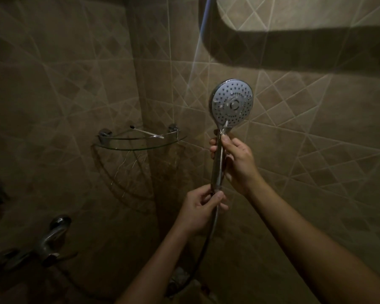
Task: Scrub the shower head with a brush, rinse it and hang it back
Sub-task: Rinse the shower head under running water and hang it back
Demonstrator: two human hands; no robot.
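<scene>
Scene dim overall with a brown cast; the only strong light falls on the tiled wall (pixel 316 14) at the upper right of the frame, with a broad, soft-edged curved shadow directly beneath it. The shower head (pixel 232 102) face at centre right is the brightest object, carrying small glints, while the left side and lower left fall near black, the tap (pixel 53 235) showing faint highlights and the glass shelf (pixel 138 143) a thin lit rim. Wide-angle distortion bows the tile joints toward the edges and stretches the forearm (pixel 316 249) at lower right; detail in dark areas is soft.
</scene>
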